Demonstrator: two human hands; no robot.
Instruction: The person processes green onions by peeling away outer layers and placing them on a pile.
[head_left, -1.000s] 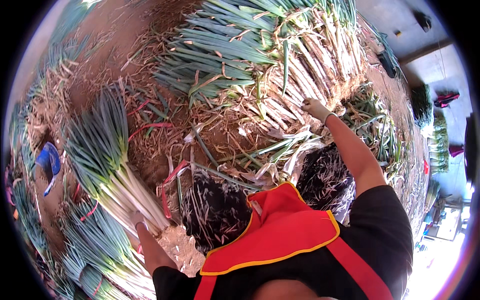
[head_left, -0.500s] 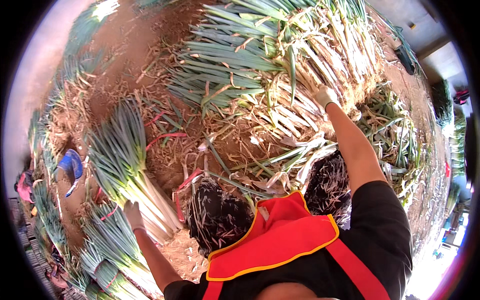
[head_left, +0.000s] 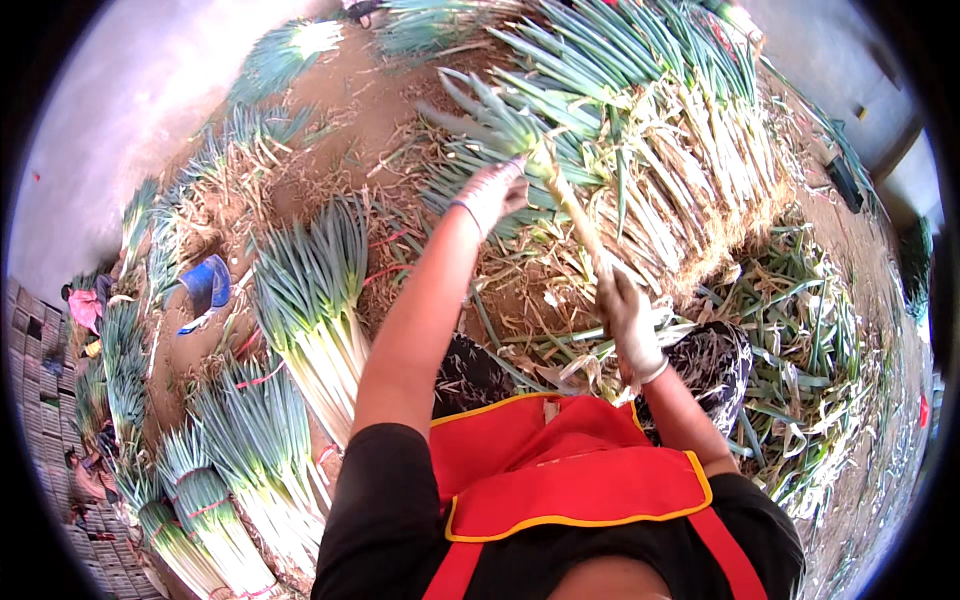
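Observation:
A long green onion (head_left: 577, 214) slants across in front of me, its leafy top up and away, its pale stalk brownish with dry skin. My right hand (head_left: 630, 322), in a whitish glove, is closed around its lower end. My left hand (head_left: 495, 196), also gloved, has its fingers closed at the base of the leaves, somewhat smeared by motion. Just beyond lies a big heap of unpeeled green onions (head_left: 690, 140), roots toward the right. A sheaf of cleaner, white-stalked green onions (head_left: 322, 310) lies left of my left forearm.
Tied bundles of green onions (head_left: 215, 515) lie at the lower left. A blue bucket (head_left: 206, 284) rests on its side on the dirt floor. Stripped leaves (head_left: 800, 340) pile up to the right. Red straps (head_left: 385, 272) lie by the sheaf. A wall stands at the far left.
My right hand has drawn a green onion from the heap toward me. My left hand has left the cleaner sheaf and come across to the onion's leafy part. The view has shifted.

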